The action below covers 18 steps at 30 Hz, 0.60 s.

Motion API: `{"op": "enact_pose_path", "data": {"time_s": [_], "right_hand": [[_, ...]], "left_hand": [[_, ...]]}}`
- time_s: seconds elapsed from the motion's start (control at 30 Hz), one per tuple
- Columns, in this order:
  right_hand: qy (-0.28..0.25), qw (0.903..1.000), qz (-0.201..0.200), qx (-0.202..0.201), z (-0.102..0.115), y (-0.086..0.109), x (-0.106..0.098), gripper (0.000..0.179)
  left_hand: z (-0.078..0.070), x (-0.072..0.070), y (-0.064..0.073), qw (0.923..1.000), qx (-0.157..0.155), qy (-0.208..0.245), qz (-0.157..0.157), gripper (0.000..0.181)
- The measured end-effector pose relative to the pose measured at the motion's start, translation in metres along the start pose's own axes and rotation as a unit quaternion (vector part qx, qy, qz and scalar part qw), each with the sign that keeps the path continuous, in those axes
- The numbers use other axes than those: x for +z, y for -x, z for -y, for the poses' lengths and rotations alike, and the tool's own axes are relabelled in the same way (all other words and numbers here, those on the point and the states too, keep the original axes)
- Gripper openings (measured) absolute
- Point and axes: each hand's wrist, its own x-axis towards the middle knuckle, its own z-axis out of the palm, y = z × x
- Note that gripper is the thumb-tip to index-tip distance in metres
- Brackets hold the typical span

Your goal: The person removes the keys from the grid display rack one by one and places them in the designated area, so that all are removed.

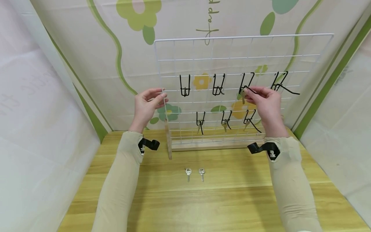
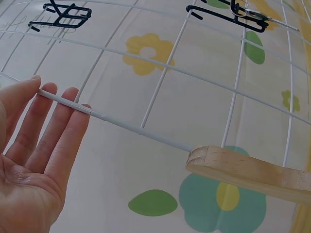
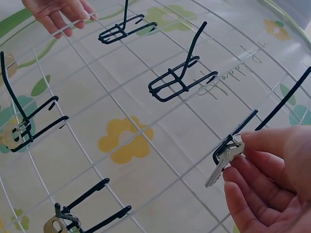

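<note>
My left hand (image 1: 147, 104) holds the left edge of a white wire grid rack (image 1: 243, 38), thumb in front and fingertips behind the edge wire. Up at the third hook of the upper row, my right hand (image 1: 266, 101) pinches a silver key (image 3: 227, 160) by its ring end. The key's blade points down beside the black hook (image 3: 235, 137), and its small ring (image 3: 237, 139) is right at the hook's base. Two more keys lie side by side on the wooden table, a left key (image 1: 188, 174) and a right key (image 1: 202, 174).
Black hooks hang in two rows on the grid; the lower ones, such as the middle hook (image 1: 226, 120), carry keys. An upper hook at the right (image 1: 285, 85) juts forward. A wooden base (image 1: 214, 145) supports the rack, before a flower-patterned cloth (image 1: 87, 64).
</note>
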Motion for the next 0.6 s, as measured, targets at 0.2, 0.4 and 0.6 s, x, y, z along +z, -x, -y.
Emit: {"op": "enact_pose_path", "data": {"time_s": [0.2,0.4,0.6], "right_hand": [[-0.015,0.9999,-0.001,-0.001,0.001,0.001,-0.004,0.029],[-0.019,0.9996,-0.001,-0.022,0.005,0.008,-0.011,0.024],[-0.024,0.9989,0.001,-0.041,0.011,0.019,-0.017,0.027]], "left_hand": [[0.000,0.001,0.001,1.0000,-0.002,0.001,-0.001,0.033],[0.001,0.001,0.001,1.0000,0.000,-0.005,0.000,0.033],[0.001,0.000,0.000,1.0000,0.000,-0.005,-0.001,0.030]]}}
